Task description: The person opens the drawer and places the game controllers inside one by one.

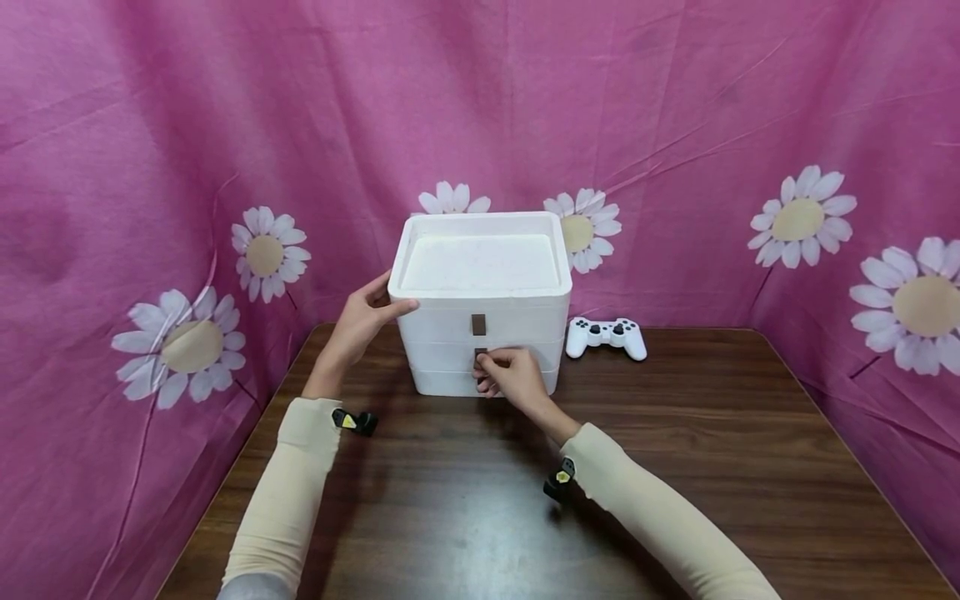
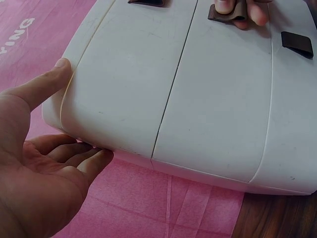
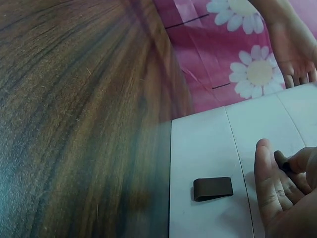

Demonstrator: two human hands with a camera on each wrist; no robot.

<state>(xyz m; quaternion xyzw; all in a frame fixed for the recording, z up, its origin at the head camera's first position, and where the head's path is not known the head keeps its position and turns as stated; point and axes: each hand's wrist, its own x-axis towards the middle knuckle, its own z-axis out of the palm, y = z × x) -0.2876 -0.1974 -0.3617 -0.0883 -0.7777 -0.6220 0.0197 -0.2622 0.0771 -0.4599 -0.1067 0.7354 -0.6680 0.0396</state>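
Observation:
A white box of stacked drawers [image 1: 480,258] with a recessed top stands at the back of the table. Brown pull tabs run down its front, the upper one [image 1: 478,325] hanging free. My left hand [image 1: 356,329] rests on the box's upper left corner, thumb on the front edge and fingers along the side, as the left wrist view also shows. My right hand [image 1: 516,377] pinches the middle drawer's tab [image 2: 229,12] between thumb and finger. The bottom tab [image 3: 213,188] is free in the right wrist view. All drawers look closed.
A white game controller [image 1: 606,337] lies just right of the box, near the table's back edge. Pink cloth [image 1: 675,100] with white daisies hangs behind and at both sides of the brown wooden table [image 1: 480,517].

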